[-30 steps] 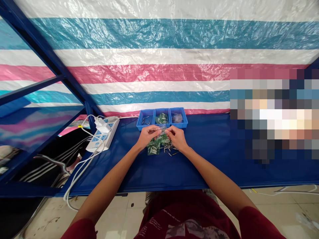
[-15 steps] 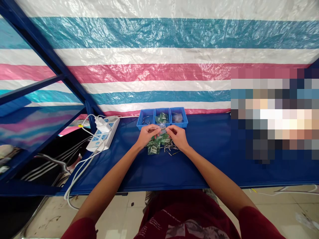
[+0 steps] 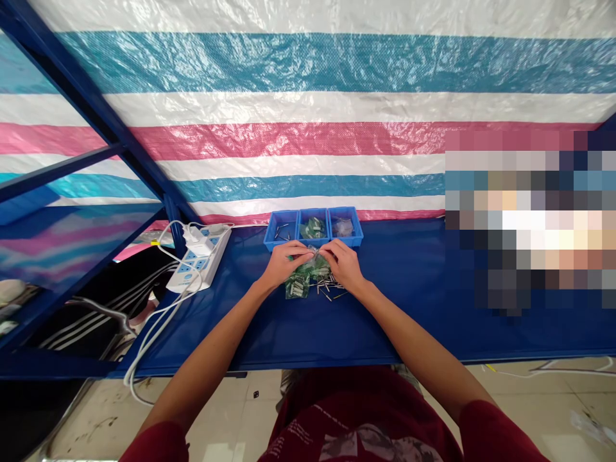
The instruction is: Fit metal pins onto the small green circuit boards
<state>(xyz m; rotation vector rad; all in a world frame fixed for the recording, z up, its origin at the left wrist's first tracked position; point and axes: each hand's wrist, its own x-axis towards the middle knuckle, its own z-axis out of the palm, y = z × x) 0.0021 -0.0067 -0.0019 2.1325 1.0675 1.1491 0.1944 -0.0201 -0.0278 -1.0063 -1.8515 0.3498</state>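
Observation:
My left hand (image 3: 283,263) and my right hand (image 3: 342,264) meet over the blue table, both closed on a small clear plastic bag (image 3: 314,251) between their fingertips. Under and in front of them lie green bags (image 3: 297,286) with small metal parts inside. Loose metal pins (image 3: 327,287) are scattered beside these, near my right hand. Just behind my hands stand three blue bins: the left bin (image 3: 282,242) holds a few pins, the middle one green bags (image 3: 312,228), the right one clear bags (image 3: 342,227).
A white power strip (image 3: 199,266) with plugs and white cables lies on the table (image 3: 289,346) at the left. Blue frame bars (image 3: 91,96) rise at the left, and a striped sheet (image 3: 308,141) hangs behind. A blurred patch covers the right side.
My fingertips have drawn closer together, and the clear bag between them looks more bunched and covered. The bins and loose pins have not moved.

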